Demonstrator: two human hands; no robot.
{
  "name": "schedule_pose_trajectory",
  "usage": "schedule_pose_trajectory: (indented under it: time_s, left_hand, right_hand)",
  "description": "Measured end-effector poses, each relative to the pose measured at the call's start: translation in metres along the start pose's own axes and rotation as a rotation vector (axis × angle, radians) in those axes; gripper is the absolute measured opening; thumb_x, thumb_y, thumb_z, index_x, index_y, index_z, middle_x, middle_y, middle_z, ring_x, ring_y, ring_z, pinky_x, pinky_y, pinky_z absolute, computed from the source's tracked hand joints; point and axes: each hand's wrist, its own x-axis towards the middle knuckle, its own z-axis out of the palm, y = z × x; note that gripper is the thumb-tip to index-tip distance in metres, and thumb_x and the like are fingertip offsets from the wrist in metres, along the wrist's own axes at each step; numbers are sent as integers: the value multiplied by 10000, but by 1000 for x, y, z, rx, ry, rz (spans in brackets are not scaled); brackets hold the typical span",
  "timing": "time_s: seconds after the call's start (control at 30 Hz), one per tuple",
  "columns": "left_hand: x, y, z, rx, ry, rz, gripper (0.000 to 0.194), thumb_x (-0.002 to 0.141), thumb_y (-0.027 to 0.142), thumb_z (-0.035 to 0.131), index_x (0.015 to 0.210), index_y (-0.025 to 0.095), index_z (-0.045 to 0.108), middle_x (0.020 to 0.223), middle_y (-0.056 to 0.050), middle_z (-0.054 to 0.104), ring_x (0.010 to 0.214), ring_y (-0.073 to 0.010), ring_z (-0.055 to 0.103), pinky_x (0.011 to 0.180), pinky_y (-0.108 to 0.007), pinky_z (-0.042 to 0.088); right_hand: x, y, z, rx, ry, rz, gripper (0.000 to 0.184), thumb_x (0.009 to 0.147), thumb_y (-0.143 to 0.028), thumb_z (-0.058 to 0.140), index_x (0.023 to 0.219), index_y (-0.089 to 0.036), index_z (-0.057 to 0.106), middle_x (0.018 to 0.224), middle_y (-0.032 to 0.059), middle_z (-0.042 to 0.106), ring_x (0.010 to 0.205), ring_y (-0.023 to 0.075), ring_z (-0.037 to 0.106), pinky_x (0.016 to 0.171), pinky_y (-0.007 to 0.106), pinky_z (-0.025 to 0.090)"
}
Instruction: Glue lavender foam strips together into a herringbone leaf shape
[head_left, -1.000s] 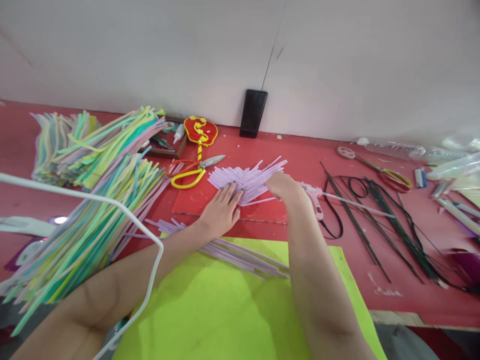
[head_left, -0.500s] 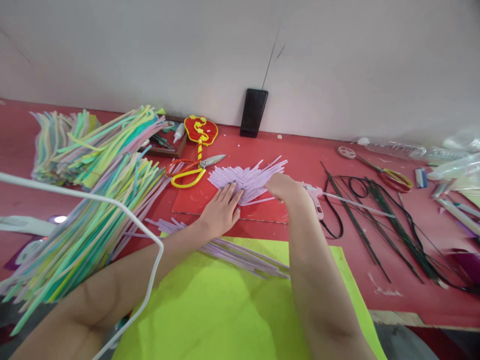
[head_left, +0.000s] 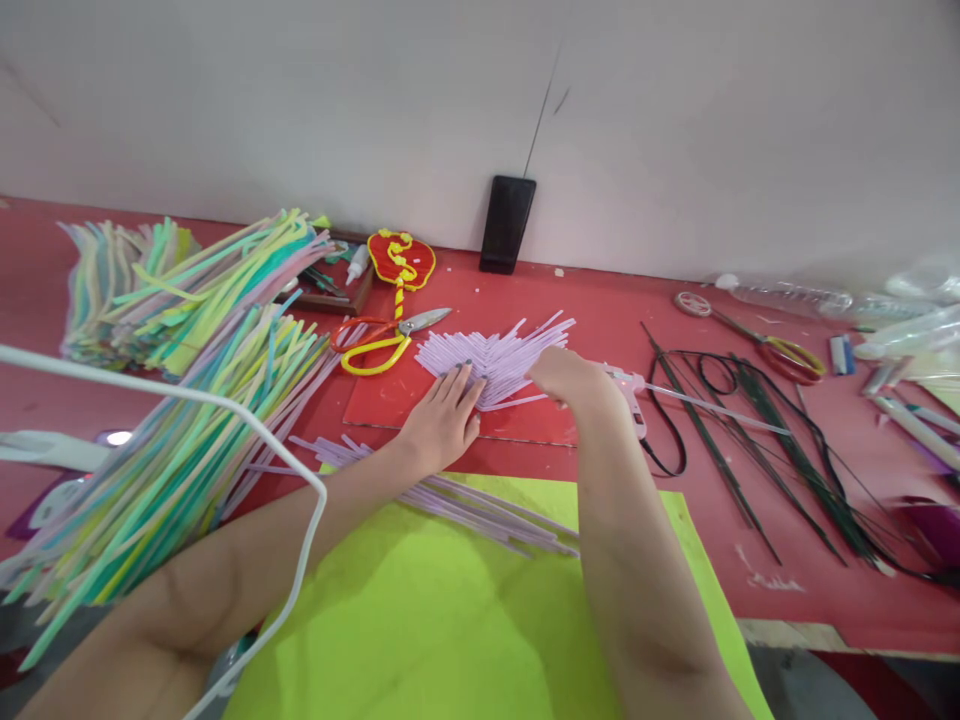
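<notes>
A V-shaped panel of lilac pipe cleaners (head_left: 517,358) lies on a red board (head_left: 379,398). My left hand (head_left: 444,415) rests flat on its left half, fingers stretched over the lower strips. My right hand (head_left: 574,382) is curled at the panel's right end; its fingertips are hidden, so what they hold cannot be made out. Just right of it, partly behind the wrist, is a pink glue gun (head_left: 634,400) with a long clear glue stick (head_left: 716,408) in its back. Loose lilac pipe cleaners (head_left: 487,515) lie under my left forearm across a yellow-green sheet (head_left: 450,620).
Bundles of coloured pipe cleaners (head_left: 202,440) fill the left side. Scissors (head_left: 382,342) with red and yellow handles lie near a red-and-yellow ornament (head_left: 402,262). A phone (head_left: 508,225) leans on the wall. To the right are dark green stems (head_left: 795,450), another pair of scissors (head_left: 787,358) and a black cord (head_left: 675,455). A white cable (head_left: 300,560) crosses the front left.
</notes>
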Motion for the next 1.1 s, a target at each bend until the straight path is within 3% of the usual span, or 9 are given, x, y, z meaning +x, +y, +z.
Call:
schedule_pose_trajectory:
  time_s: [0.17, 0.3, 0.47, 0.73, 0.87, 1.0, 1.1]
  left_hand:
    - [0, 1, -2, 10, -24, -4, 519, 906, 249, 387, 1389, 61, 357, 1498, -220, 278, 1396, -313, 263, 1127, -469, 264]
    - [0, 2, -4, 27, -32, -10, 521, 905, 248, 395, 1390, 58, 366, 1497, -218, 281, 1389, -326, 273, 1125, -465, 269]
    - [0, 2, -5, 25, -23, -4, 522, 905, 243, 395, 1391, 54, 369, 1494, -216, 291, 1389, -320, 278, 1134, -456, 254]
    - [-1, 0, -1, -5, 12, 15, 515, 905, 255, 363, 1388, 76, 364, 1492, -208, 302, 1394, -303, 275, 1113, -484, 283]
    - [-1, 0, -1, 2, 16, 11, 515, 904, 258, 378, 1387, 78, 373, 1490, -203, 310, 1390, -305, 283, 1118, -475, 282]
    - [0, 1, -2, 20, -14, -8, 526, 903, 253, 400, 1396, 75, 371, 1497, -194, 302, 1391, -309, 279, 1132, -459, 263]
    - [1, 3, -4, 19, -44, -22, 532, 900, 246, 419, 1400, 69, 372, 1503, -197, 286, 1395, -310, 269, 1142, -449, 245]
  right_hand:
    - [1, 0, -1, -5, -62, 18, 368, 818, -77, 424, 1059, -106, 702, 870, 154, 723, 877, 235, 686, 757, 294, 503]
    - [6, 2, 1, 1, -3, 3, 448, 805, -35, 397, 1155, -116, 664, 1069, 166, 694, 1002, 248, 655, 841, 318, 495]
    - [17, 3, 9, 76, 85, -45, 574, 816, -37, 348, 1346, -181, 515, 1309, 103, 580, 1126, 214, 596, 893, 280, 478]
    - [30, 4, 27, 126, 139, -70, 572, 802, 4, 357, 1339, -122, 511, 1401, 120, 482, 1255, 200, 494, 1007, 276, 397]
    - [31, 8, 24, 148, 131, -34, 571, 808, -13, 344, 1348, -113, 500, 1344, 145, 538, 1173, 223, 566, 944, 297, 452]
    - [34, 8, 26, 247, 176, -52, 619, 823, -47, 324, 1420, -190, 406, 1323, 79, 572, 1108, 181, 607, 895, 253, 471]
    - [37, 5, 34, 291, 224, -109, 603, 819, -51, 338, 1387, -212, 456, 1360, 41, 543, 1167, 167, 565, 944, 239, 437]
